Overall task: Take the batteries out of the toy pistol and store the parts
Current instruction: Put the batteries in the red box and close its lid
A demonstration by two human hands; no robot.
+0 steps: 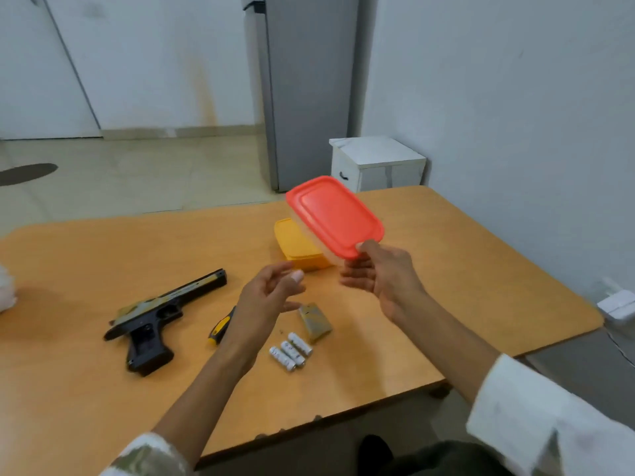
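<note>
Fingers (354, 274) of the right hand (385, 276) were curled under the near corner of the red-lidded container (333, 214), thumb on top of the lid edge, pinching it. The container was up off the table (103, 389), tilted, right of frame centre. The clear body under the lid was partly visible; contents could not be told.

Left hand (268, 290) was in the air at frame centre, palm turned right, fingers loosely bent and slightly spread, holding nothing, near the right hand but not touching it.

A yellow container (299, 247) sat on the table behind and below the red-lidded one, partly hidden by it.

Three batteries (290, 350) lay side by side on the table below the left hand, lower centre. The battery cover (314, 321), olive-grey, lay just beside them, toward the upper right. A screwdriver (220, 329) with a yellow and black handle lay left of the batteries, its tip end hidden by the left forearm.

Toy pistol (154, 314) lay on its side at centre left, barrel pointing to the upper right, well apart from the batteries.

A white cabinet (378, 163) stood past the table's far edge, upper right.
</note>
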